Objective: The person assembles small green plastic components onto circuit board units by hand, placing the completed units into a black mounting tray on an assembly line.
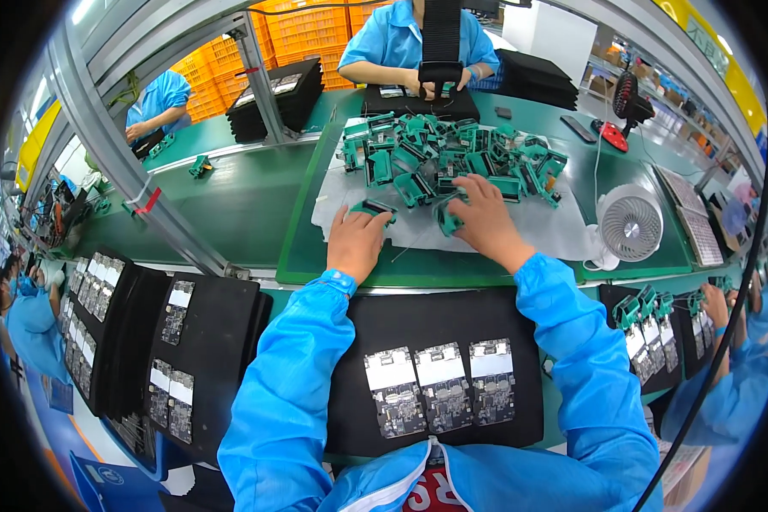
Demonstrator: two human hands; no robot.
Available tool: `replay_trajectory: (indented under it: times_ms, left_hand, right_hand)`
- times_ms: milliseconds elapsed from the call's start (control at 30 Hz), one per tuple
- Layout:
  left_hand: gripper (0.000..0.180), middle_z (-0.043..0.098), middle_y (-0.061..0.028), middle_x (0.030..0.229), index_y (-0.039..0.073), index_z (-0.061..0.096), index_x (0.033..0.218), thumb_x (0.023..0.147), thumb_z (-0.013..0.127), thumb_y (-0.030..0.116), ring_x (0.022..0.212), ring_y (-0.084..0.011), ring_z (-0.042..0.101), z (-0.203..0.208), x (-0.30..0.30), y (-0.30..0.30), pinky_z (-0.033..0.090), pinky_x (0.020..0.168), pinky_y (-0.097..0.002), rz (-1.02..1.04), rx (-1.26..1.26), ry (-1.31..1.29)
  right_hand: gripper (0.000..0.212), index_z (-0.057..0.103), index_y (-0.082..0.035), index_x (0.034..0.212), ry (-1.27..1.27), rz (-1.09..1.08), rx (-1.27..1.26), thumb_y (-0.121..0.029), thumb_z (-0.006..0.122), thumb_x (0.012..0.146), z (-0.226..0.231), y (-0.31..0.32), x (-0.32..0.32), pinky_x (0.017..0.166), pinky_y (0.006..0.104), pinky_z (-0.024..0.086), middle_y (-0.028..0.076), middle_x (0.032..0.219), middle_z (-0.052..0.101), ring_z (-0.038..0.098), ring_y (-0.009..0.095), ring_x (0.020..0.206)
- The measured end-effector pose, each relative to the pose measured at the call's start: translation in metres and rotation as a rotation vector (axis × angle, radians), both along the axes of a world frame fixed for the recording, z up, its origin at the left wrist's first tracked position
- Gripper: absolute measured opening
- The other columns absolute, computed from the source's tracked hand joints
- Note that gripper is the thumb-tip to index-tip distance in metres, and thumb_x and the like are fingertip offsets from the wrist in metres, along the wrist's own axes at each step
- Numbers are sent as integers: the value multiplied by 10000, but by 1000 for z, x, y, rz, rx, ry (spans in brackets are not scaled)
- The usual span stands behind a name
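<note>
A heap of green plastic fixtures with black parts (418,149) lies on a white sheet (563,224) across the bench. At the heap's near left edge, my left hand (356,245) has its fingers closed on one green fixture (374,207). My right hand (488,220) reaches to the heap's near side, thumb and fingers curled round another green fixture (446,218). Both forearms are in blue sleeves. Between them, close to my body, three circuit boards with white strips (442,388) lie side by side on a black foam mat (358,328).
Stacked black mats with more boards (198,341) stand at left. A small white fan (630,224) and a phone (578,129) sit at right. Metal posts (145,162) rise on the left. A co-worker (384,43) works opposite; others sit at both sides.
</note>
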State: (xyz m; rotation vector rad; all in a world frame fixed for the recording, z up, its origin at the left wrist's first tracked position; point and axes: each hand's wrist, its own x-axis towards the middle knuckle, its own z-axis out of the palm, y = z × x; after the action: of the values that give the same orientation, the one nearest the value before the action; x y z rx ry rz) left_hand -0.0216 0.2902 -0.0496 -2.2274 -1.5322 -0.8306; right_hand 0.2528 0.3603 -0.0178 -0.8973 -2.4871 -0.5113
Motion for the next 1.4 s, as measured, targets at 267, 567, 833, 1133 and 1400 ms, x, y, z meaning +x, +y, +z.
replay_trajectory:
  times_ms: [267, 567, 833, 1133, 1400]
  left_hand:
    - [294, 636, -138, 897, 71, 674, 1196, 941, 530, 100, 779, -257, 595, 106, -21, -49, 505, 697, -372, 51, -286, -580]
    - [360, 690, -204, 1103, 69, 601, 1297, 1034, 523, 301, 1011, -374, 658, 35, -16, -91, 519, 873, -431, -100, -916, -428]
    - [459, 614, -159, 1223, 79, 599, 1357, 981, 648, 338, 1134, -361, 576, 57, 15, -107, 464, 980, -445, -230, -568, -251]
    - [731, 597, -121, 1178, 120, 557, 1411, 742, 850, 165, 1124, -343, 586, 56, 25, -106, 472, 962, -439, -293, -672, -111]
    - [598, 640, -161, 1292, 95, 538, 1452, 926, 751, 282, 1206, -296, 623, 61, 27, -81, 498, 1015, -400, -356, -868, -262]
  right_hand:
    - [402, 563, -38, 941, 436, 479, -463, -270, 837, 761, 35, -52, -26, 929, 457, 472, 170, 1183, 575, 547, 399, 1128]
    - [458, 623, -48, 1121, 176, 435, -686, -409, 750, 869, 16, -117, -62, 905, 460, 491, 160, 1116, 611, 590, 369, 1034]
    - [582, 651, -67, 1225, 373, -276, -125, -456, 785, 813, -8, -10, 28, 901, 502, 497, 193, 1176, 633, 599, 374, 1114]
    - [800, 500, 16, 1450, 761, -34, -1243, -427, 797, 854, -1, -20, 88, 942, 357, 528, 146, 1219, 652, 650, 238, 1097]
    - [753, 504, -91, 1451, 96, 371, -1400, -12, 843, 783, 58, -86, 89, 973, 313, 529, 73, 1371, 550, 619, 169, 1127]
